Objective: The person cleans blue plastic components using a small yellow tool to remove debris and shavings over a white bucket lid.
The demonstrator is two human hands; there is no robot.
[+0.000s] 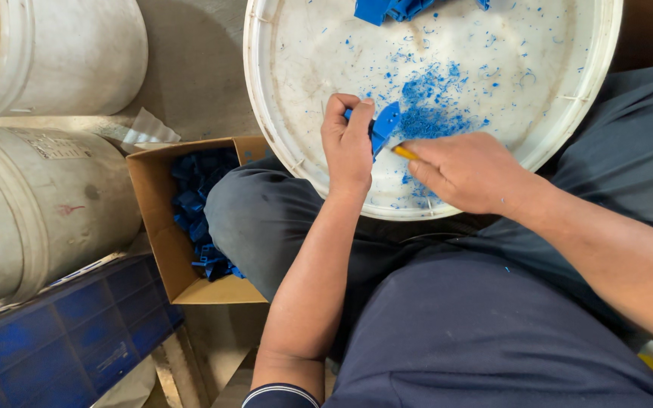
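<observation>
1. A small moulded blue plastic part [384, 123], angular and smooth, sat over the scuffed round white tray [296, 68], above a heap of blue shavings [432, 113].
2. Its long axis ran diagonally, upper end pointing away from the person.
3. The left hand [348, 143] pinched its left side; the right hand [466, 170], just right of it, closed around a yellow-handled tool [403, 152].

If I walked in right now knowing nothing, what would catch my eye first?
Probably the big white tub at the top, dusted with blue plastic shavings. Over it, the left hand grips a small blue plastic part while the right hand holds a yellow-handled tool against it. At the person's left knee sits a cardboard box filled with more blue parts.
</observation>
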